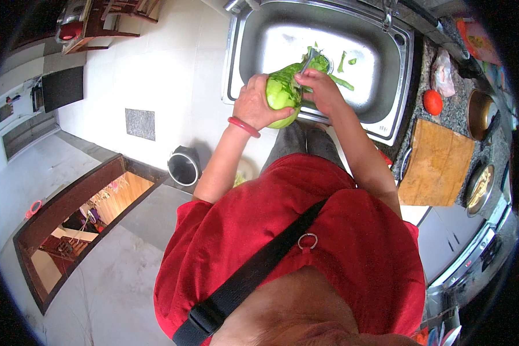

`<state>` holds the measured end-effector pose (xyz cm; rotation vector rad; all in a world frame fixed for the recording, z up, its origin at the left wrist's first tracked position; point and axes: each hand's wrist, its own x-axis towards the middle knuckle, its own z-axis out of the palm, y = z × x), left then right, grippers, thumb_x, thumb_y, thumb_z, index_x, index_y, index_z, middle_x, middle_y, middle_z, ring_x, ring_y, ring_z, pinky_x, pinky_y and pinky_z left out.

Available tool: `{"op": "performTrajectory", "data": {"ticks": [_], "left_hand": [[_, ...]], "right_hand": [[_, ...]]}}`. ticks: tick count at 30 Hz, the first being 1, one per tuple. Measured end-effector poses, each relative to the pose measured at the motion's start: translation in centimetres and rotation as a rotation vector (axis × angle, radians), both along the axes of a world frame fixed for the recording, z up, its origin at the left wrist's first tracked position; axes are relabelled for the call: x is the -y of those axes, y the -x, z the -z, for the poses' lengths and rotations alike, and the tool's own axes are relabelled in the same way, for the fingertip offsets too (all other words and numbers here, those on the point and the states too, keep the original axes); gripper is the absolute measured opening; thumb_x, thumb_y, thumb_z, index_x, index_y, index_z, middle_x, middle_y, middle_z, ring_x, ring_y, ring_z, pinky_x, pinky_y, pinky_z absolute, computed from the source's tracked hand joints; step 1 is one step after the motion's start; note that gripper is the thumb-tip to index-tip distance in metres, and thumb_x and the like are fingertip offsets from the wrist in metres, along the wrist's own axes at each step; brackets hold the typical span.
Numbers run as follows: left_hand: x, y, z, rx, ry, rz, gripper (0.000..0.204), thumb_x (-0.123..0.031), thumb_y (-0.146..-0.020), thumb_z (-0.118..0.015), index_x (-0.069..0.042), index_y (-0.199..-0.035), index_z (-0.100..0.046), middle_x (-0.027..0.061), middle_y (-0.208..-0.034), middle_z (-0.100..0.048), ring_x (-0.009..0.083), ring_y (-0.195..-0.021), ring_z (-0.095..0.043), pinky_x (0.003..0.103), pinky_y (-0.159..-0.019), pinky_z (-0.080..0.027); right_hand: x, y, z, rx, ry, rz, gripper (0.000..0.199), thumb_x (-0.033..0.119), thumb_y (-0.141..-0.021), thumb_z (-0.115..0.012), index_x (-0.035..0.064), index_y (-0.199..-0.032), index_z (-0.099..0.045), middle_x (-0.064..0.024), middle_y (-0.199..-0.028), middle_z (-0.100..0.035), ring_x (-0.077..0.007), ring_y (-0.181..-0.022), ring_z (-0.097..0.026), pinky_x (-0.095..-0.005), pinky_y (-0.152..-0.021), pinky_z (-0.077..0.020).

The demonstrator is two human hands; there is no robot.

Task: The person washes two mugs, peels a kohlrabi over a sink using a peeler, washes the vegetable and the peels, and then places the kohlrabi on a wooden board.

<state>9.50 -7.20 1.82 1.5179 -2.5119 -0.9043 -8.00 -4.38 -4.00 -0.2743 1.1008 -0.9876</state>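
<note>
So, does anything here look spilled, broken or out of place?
Nothing looks broken. The only untidy thing is the loose green scraps scattered in the sink; they match the patchily peeled green gourd in the left hand and the slim metal tool in the right hand.

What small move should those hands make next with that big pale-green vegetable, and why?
Probably stroke the slim silver metal tool along the dark-green patches on the large, rounded, pale-green vegetable: the left hand braces it, the right hand holds the tool at it, and green peelings lie in the rectangular stainless-steel sink.
</note>
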Motion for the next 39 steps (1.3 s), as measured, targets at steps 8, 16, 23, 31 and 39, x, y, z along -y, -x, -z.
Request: {"op": "performTrajectory", "data": {"ticks": [8,16,23,31,39], "left_hand": [[-0.5,-0.1,0.0,0.013,0.092,0.020,0.080,-0.043,-0.052,-0.070,-0.005,-0.116,-0.042,0.0207,-0.104,-0.046,0.0353,-0.092,-0.050,0.040,-0.078,-0.043],[-0.5,0.1,0.4,0.038,0.117,0.000,0.076,-0.041,-0.051,-0.071,-0.010,-0.115,-0.045,0.0209,-0.102,-0.046,0.0352,-0.091,-0.049,0.040,-0.079,-0.041],[-0.4,0.4,1.3,0.029,0.145,-0.016,0.072,-0.039,-0.052,-0.071,-0.011,-0.113,-0.047,0.0203,-0.101,-0.047,0.0348,-0.091,-0.049,0.040,-0.078,-0.042],[0.3,0.8,1.8,-0.031,0.193,0.042,0.065,-0.037,-0.055,-0.068,-0.009,-0.110,-0.049,0.0208,-0.104,-0.046,0.0343,-0.096,-0.047,0.041,-0.080,-0.041],[0.5,-1.2,3.4,-0.302,0.095,-0.042,0.066,-0.027,-0.059,-0.069,-0.007,-0.115,-0.042,0.0159,-0.109,-0.044,0.0279,-0.100,-0.046,0.037,-0.085,-0.040]], "right_hand": [[-0.8,-2.1,-0.4,-0.417,0.206,-0.057,0.011,0.014,-0.072,-0.063,0.0050,-0.068,-0.057,-0.0011,-0.082,-0.054,-0.0097,-0.082,-0.048,-0.0261,-0.076,-0.0365],[0.3,-3.4,0.3,-0.400,0.117,0.007,0.020,0.017,-0.068,-0.065,-0.0007,-0.067,-0.055,-0.0124,-0.081,-0.055,-0.0156,-0.071,-0.051,-0.0285,-0.062,-0.0393],[1.1,-2.5,1.4,-0.315,0.029,-0.003,0.013,0.013,-0.073,-0.062,0.0020,-0.071,-0.057,-0.0015,-0.069,-0.055,-0.0092,-0.063,-0.047,-0.0244,-0.059,-0.0383],[2.4,-0.2,3.5,-0.225,0.047,-0.071,0.021,0.021,-0.070,-0.065,0.0029,-0.066,-0.054,-0.0004,-0.064,-0.049,-0.0108,-0.061,-0.044,-0.0274,-0.057,-0.0369],[2.2,-1.7,3.0,-0.021,0.080,0.066,0.025,0.018,-0.079,-0.055,0.0002,-0.097,-0.054,-0.0042,-0.091,-0.055,-0.0125,-0.085,-0.049,-0.0247,-0.074,-0.0394]]}}
